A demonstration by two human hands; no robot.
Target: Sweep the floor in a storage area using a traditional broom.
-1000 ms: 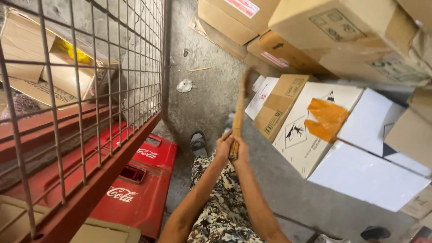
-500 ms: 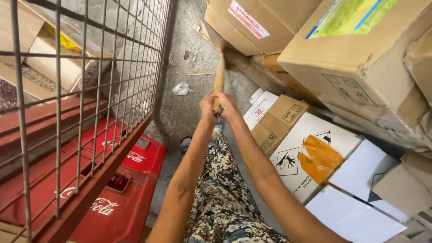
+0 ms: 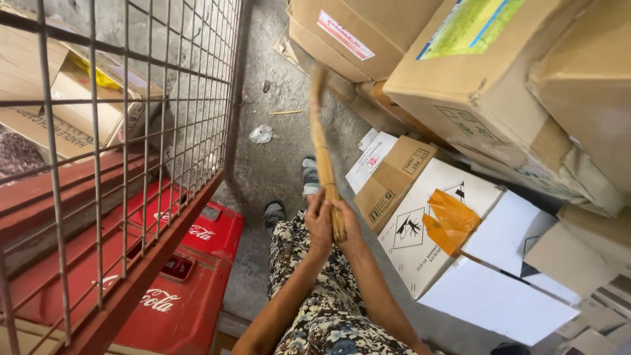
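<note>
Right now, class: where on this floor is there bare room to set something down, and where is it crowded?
Free: the grey concrete strip between the wire mesh cage and the stacked brown cardboard boxes, bearing only a crumpled white scrap and a thin stick. Crowded: right of the straw broom that both hands grip, white cartons cover the floor; the red plastic crate fills the left.

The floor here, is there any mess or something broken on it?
Yes. A crumpled white scrap and a thin stick lie loose on the concrete floor past the broom. On the white box, orange tape is peeling and wrinkled.
</note>
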